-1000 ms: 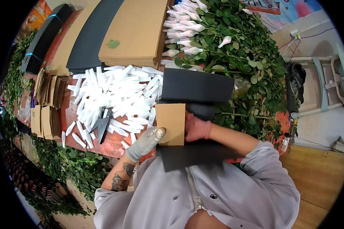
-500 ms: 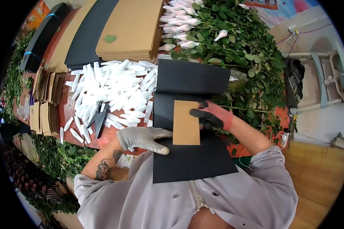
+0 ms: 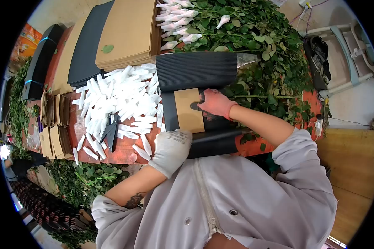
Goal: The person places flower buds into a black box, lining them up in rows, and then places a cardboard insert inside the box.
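A tan cardboard piece [image 3: 188, 111] lies on a black sheet [image 3: 169, 108] in front of me. My right hand [image 3: 215, 103], in a red and dark glove, rests on the cardboard's right edge with its fingers partly spread. In a white glove, my left hand [image 3: 173, 150] is at the near left edge of the black sheet, which is curled up toward me; its fingertips are hidden. Beyond the cardboard is a ribbed black roll [image 3: 197, 70]. White mesh sleeves [image 3: 120, 93] are heaped to the left, with a black stapler-like tool [image 3: 110, 132] on them.
Large cardboard sheets [image 3: 124, 33] and black sheets [image 3: 89, 45] are stacked at the back left. Sleeved flower buds [image 3: 180, 20] and leafy stems [image 3: 253, 45] cover the back right. Small folded cardboard pieces [image 3: 56, 141] stand at the left edge. A chair frame [image 3: 349, 54] is at the right.
The cardboard now lies flat on the black sheet, with my right hand on top. My left hand has moved to the near edge, and that edge is curled. The view has shifted.
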Tool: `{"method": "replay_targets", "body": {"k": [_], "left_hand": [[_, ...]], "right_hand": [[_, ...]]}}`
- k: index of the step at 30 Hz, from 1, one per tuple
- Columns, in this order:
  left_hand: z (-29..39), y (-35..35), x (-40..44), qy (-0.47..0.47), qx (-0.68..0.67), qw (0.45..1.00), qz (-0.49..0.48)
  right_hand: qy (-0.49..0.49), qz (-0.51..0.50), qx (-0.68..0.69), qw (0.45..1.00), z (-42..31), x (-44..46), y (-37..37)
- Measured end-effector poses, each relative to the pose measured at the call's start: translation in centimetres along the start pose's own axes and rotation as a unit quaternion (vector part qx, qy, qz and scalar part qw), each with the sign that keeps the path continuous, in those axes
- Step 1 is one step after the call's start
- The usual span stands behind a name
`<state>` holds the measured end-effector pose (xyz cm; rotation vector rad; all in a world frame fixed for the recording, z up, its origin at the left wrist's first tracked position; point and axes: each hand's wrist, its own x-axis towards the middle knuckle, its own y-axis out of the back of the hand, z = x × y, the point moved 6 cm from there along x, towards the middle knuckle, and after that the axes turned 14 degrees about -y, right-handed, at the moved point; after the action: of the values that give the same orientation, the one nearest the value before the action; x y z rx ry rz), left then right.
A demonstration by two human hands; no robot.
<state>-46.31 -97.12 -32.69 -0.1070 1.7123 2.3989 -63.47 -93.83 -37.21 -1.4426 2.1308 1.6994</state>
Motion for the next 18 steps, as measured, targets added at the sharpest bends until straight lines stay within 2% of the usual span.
{"method": "replay_targets", "body": {"k": [1, 2, 3, 5, 8, 13, 15, 16, 17, 18], "left_hand": [[0.4, 0.1, 0.7, 0.001, 0.009, 1.0, -0.001], [0.7, -0.3, 1.5, 0.015, -0.001, 0.999, -0.047], [0.8, -0.4, 1.5, 0.015, 0.0, 0.999, -0.047], [1.3, -0.3, 1.6, 0.001, -0.005, 1.0, 0.017], [1.4, -0.5, 1.4, 0.017, 0.009, 1.0, 0.015], [1.6, -0.1, 1.6, 0.035, 0.022, 0.999, 0.013], [1.7, 0.4, 1.3, 0.013, 0.015, 1.0, 0.014], [1.7, 1.2, 0.6, -0.014, -0.038, 0.998, 0.048], [1.3, 1.3, 0.6, -0.017, -0.035, 0.998, 0.049], [0.6, 0.6, 0.7, 0.0, -0.034, 0.999, -0.015]], "right_hand": [[-0.031, -0.026, 0.01, 0.999, -0.1, 0.2, -0.1], [-0.055, -0.07, 0.03, 0.996, -0.3, 0.1, -0.1], [-0.054, -0.07, 0.031, 0.996, -0.4, 0.2, 0.0], [-0.047, -0.068, 0.047, 0.995, -0.6, 0.0, 0.1], [-0.065, -0.099, 0.065, 0.991, -1.3, -0.9, 0.3], [0.01, -0.015, 0.008, 1.0, -1.2, -0.6, 0.1], [-0.005, -0.082, -0.016, 0.997, -1.4, -0.5, 0.0], [-0.005, -0.097, -0.021, 0.995, -1.5, -0.6, 0.1], [-0.006, -0.093, -0.019, 0.995, -1.4, -0.7, 0.0], [-0.006, -0.08, -0.03, 0.996, -1.3, -0.7, -0.2]]}}
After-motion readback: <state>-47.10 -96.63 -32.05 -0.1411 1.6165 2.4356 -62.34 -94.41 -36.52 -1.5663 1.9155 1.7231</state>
